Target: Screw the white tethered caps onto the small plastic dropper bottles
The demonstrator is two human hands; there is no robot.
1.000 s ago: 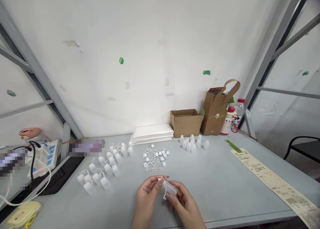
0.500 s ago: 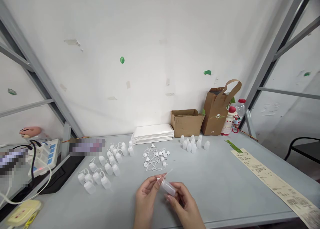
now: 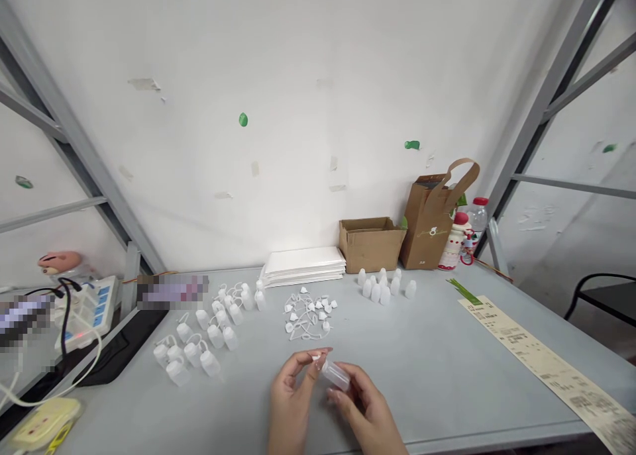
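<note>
Above table (image 3: 233,415), pinches bottle (image 3: 336,376) with left hand (image 3: 293,383); cannot tell grip of right hand (image 3: 368,405). No longer shows tether, suggesting rotation.

The left hand (image 3: 293,385) and right hand (image 3: 365,402), both bare, face each other close together, with the wrists (image 3: 287,425) leaning slightly inward. The left thumb (image 3: 311,376) and left index finger (image 3: 302,357) are pinched near their tips, pointing up and rightward. The right thumb (image 3: 346,403) points leftward, below the right index finger (image 3: 362,377); the right fingers bend in a loose curve, the lower ones partly hidden.
</note>
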